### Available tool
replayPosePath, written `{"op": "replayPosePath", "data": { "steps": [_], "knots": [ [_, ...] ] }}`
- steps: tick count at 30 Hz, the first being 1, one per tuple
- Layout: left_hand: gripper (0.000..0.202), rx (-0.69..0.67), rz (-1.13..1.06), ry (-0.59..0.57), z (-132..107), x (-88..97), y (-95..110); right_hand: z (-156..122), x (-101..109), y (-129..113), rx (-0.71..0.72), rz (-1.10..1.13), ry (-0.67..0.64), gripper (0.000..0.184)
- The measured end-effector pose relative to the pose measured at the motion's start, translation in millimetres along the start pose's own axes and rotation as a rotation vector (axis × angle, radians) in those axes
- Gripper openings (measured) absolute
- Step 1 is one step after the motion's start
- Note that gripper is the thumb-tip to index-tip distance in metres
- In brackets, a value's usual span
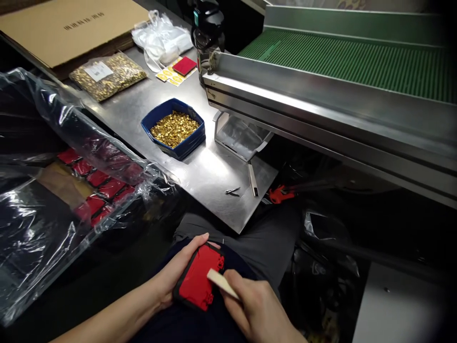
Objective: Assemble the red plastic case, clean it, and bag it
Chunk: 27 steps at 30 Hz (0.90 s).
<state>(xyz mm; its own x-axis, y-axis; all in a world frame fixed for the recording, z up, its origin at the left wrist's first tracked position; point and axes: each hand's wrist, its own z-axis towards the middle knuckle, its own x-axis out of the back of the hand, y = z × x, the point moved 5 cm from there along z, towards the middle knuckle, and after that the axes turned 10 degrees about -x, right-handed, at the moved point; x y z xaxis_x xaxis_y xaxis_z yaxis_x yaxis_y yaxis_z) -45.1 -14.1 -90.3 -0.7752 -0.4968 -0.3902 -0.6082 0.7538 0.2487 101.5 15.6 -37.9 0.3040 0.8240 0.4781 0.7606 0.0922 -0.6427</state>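
My left hand (183, 262) is closed around a red plastic case with a black edge (198, 275), held tilted over my lap. Two small red latch-like parts show along the case's right side. Between the thumb and fingers of my right hand (252, 297) is a flat cream-coloured stick (222, 282). Its tip lies over the case's right edge; whether it touches cannot be made out. Beyond my lap, the metal table carries a blue bin (194, 147) of small gold-coloured metal pieces (174, 128).
Left stands a plastic-lined box (117, 224) with several red cases (96, 178). The table (214, 190) holds small pliers or tweezers (233, 191), a pale strip (253, 180), a clear tray (243, 138) and a bag of gold pieces (109, 76). A green conveyor belt (342, 62) spans the right.
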Motion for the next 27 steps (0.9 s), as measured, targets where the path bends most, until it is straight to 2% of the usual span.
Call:
{"op": "replayPosePath", "data": {
  "steps": [3,6,10,14,16,18,20,23,27],
  "knots": [
    [0.057,-0.019,0.001,-0.005,1,-2.3,1,-1,-2,-3,0.059,-0.035,0.012,0.009],
    [0.056,0.038,-0.037,0.029,2,-2.1,-3,-1,-1,1,-0.012,-0.01,0.072,0.013],
    [0.06,0.003,-0.038,0.0,0,-2.7,-2,-4,-2,0,0.005,0.06,0.003,0.012],
    [0.059,-0.008,0.01,0.039,-1,-0.1,-1,-6,6,5,-0.037,0.087,0.056,0.018],
    [0.058,0.002,0.021,0.048,-2,0.4,-1,-7,6,8,-0.053,0.113,0.027,0.016],
    [0.059,-0.013,0.021,0.013,-2,-1.8,0,-6,6,7,-0.01,0.094,0.0,0.013],
    [0.058,-0.039,0.019,-0.014,-2,-4.4,2,-4,8,5,0.028,0.042,0.032,0.014],
    [0.053,-0.033,0.018,0.02,-4,-5.4,3,0,12,6,-0.008,0.029,0.077,0.016],
    [0.056,-0.016,-0.006,-0.015,-3,-8.6,3,1,8,1,0.058,0.03,0.024,0.013]
  ]
}}
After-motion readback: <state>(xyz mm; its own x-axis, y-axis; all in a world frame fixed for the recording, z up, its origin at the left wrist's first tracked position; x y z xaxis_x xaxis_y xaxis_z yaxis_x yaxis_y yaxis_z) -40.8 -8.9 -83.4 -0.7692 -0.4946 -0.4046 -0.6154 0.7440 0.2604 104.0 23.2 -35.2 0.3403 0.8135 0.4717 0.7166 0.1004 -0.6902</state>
